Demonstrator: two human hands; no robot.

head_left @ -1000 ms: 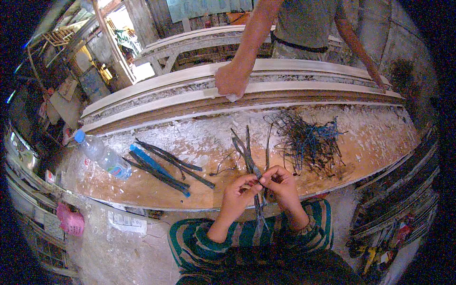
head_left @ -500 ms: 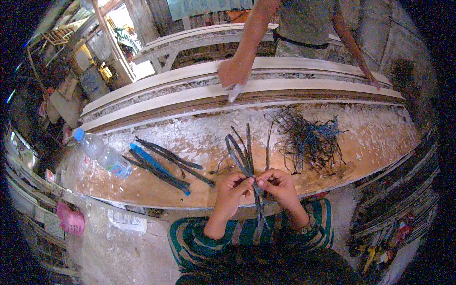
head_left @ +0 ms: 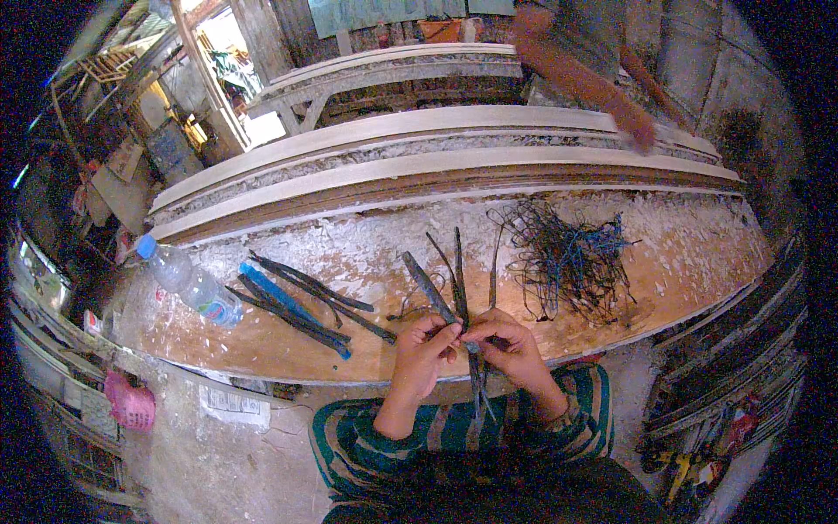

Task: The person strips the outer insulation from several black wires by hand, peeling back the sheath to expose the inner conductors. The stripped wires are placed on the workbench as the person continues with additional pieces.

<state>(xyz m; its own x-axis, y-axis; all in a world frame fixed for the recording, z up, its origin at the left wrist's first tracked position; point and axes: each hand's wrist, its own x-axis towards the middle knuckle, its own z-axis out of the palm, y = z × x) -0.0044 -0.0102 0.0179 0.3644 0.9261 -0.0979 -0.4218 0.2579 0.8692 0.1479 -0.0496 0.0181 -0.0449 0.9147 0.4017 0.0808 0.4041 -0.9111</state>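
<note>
Across the bench, the other person's arm (head_left: 580,74) has swung from the left part of the long pale moulded plaster strip (head_left: 436,162) over to its right end, blurred in motion. Nearer, both of the wearer's hands have barely shifted at the bench's near edge. Left hand (head_left: 425,347) and right hand (head_left: 511,342) are each closed, fingertips pinched, around a bundle of thin dark stiff strips (head_left: 460,297) that fans out over the plaster-crusted wooden bench (head_left: 690,262) and hangs down toward the lap. These strips look light and springy rather than limp, likely to splay unless gripped close together at the crossing point, though the view is too small to be sure of the material. Loose dark and blue strips (head_left: 301,301) lie to the left, beside a clear plastic bottle with a blue cap (head_left: 188,281). A tangle of dark and blue wire (head_left: 567,262) sits to the right.
</note>
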